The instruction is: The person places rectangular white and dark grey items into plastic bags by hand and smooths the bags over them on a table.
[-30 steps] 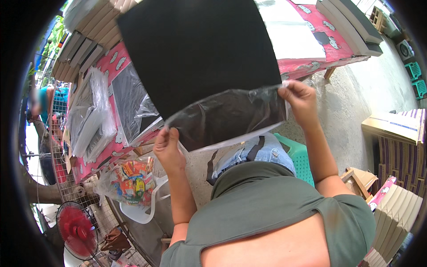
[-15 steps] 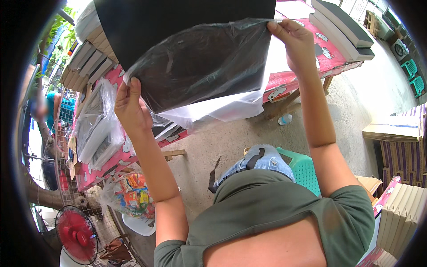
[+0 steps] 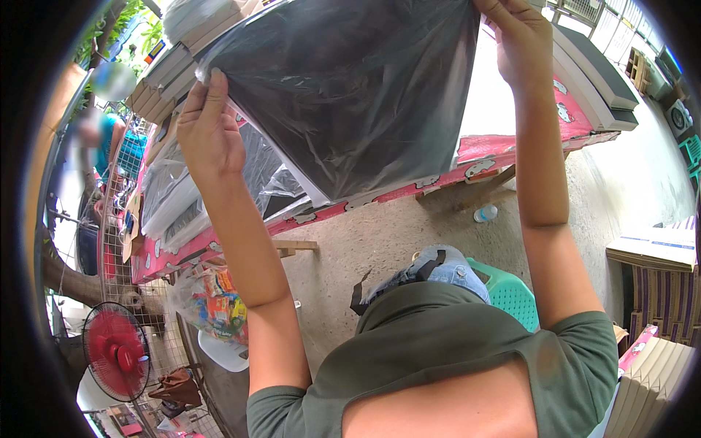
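I've got my left fingers (image 3: 216,86) clamped on the clear bag (image 3: 292,66) at its left corner, right fingers (image 3: 498,13) pinching its right at the view's edge, black board (image 3: 380,117) hanging between, over the worktop (image 3: 504,147). And now the bag sheathes far more board than before!

No text firmly readable. Snack-type packets (image 3: 219,303) inside clear bag (image 3: 188,293), lower left: bright red, orange, yellow and green printing, light lettering-like marks on some fronts, too small and too blurred by the plastic to make out. Bottle (image 3: 485,213) on floor (image 3: 380,230): pale blue label-like area around the side, any wording too tiny to tell. Flat carton (image 3: 650,250), right side: thin bluish printed strip near the top edge, seen at a slant, contents illegible. Striped stack (image 3: 663,306) under it: dark bands, can't tell if any are print.
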`<action>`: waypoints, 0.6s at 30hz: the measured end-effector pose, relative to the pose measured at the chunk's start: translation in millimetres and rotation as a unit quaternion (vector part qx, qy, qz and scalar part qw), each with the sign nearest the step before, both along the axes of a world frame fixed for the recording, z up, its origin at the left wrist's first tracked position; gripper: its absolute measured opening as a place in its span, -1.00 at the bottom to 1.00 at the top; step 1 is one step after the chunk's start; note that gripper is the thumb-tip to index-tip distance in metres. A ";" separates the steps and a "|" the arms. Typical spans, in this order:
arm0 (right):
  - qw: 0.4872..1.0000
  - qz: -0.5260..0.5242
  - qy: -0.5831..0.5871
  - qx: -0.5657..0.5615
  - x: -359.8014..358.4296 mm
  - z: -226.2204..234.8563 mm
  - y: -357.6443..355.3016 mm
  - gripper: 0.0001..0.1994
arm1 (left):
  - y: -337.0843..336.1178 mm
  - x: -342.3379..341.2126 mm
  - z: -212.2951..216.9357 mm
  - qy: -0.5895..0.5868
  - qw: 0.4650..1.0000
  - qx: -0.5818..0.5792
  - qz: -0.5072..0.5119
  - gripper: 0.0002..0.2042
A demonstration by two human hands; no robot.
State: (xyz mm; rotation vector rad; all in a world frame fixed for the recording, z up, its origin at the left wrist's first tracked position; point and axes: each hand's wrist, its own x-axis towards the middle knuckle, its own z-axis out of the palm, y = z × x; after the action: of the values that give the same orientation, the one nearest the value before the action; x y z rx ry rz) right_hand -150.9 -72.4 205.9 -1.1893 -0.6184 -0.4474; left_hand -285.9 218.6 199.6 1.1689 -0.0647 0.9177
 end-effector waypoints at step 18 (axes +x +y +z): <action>0.838 0.025 -0.482 -0.253 -33.3 82.4 97.1 -0.75 | -29.2 -29.4 5.2 0.209 0.943 0.259 0.026 -0.51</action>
State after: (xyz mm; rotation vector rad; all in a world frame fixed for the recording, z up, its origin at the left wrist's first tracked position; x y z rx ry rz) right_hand -184.3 24.8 288.4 -1.3972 -1.7226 -0.8868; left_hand -315.3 189.3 204.8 1.8456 0.0750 0.6949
